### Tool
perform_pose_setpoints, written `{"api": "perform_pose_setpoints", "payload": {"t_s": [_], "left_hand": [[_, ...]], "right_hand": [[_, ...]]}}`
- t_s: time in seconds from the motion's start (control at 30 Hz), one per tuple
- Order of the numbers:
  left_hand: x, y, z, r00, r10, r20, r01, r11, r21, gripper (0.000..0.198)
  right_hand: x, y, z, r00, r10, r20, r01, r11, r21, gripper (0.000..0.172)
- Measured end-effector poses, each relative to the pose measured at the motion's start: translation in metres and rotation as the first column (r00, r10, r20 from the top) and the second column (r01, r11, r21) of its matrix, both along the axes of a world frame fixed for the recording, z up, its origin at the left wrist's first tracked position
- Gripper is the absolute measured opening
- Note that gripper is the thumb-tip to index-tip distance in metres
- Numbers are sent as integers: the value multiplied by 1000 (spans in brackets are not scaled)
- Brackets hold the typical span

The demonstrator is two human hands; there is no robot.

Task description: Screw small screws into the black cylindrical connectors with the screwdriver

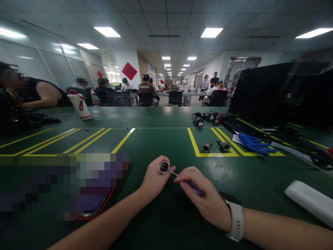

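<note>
My left hand is closed around a round metal connector, its open end turned up toward me and dark inside. In my right hand is a slim screwdriver with a dark purple handle, gripped between thumb and fingers. Its thin shaft points left to the connector's rim; whether the tip touches inside I cannot tell. Beyond my hands, two similar metal connector shells, one on the left and one on the right, lie within a yellow-taped box on the green table.
Farther back lies a cluster of black cabled connectors. Blue gloves, a white case and a dark monitor are on the right. Leftward stand a white cup and a partly blurred red-edged device. A person leans at the far left.
</note>
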State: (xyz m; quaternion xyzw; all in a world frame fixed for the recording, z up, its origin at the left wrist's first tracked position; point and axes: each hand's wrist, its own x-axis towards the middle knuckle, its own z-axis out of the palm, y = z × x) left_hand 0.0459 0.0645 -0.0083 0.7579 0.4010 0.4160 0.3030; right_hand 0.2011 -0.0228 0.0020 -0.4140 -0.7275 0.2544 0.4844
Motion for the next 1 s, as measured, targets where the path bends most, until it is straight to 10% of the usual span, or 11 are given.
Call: {"api": "perform_pose_setpoints", "payload": {"t_s": [0.33,1.0], "left_hand": [[-3,-1,-2,969,146,-199,-103,972,209,9],[-3,2,-4,998,47,-41,-45,998,49,15]], "right_hand": [[-1,-1,-1,999,-25,21,24,999,27,18],[-1,-1,-3,998,1,67,-6,998,69,21]]}}
